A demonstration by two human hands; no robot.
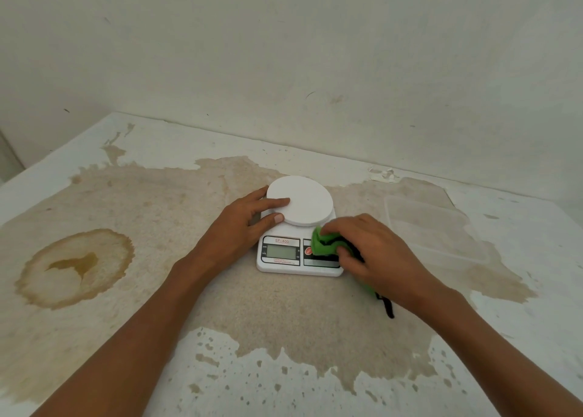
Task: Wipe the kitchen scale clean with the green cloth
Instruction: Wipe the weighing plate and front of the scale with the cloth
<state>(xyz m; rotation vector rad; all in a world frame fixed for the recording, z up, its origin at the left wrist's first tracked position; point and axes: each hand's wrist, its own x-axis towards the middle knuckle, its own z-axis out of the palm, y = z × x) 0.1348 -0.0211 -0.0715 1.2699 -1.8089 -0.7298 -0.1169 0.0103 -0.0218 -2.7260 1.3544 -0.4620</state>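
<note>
A white kitchen scale (299,214) with a round platform and a grey display stands in the middle of the worn table. My left hand (244,219) rests against the scale's left side, fingers spread on the platform's rim and the body below it. My right hand (375,255) grips a bunched green cloth (325,246) with a black edge. It presses the cloth on the front right of the scale, over the button panel. A tail of the cloth hangs out under my right wrist.
The table top (157,214) is white with large brown worn patches and a dark ring stain (75,266) at the left. A clear plastic lid or tray (438,230) lies to the right of the scale. A pale wall rises just behind the table.
</note>
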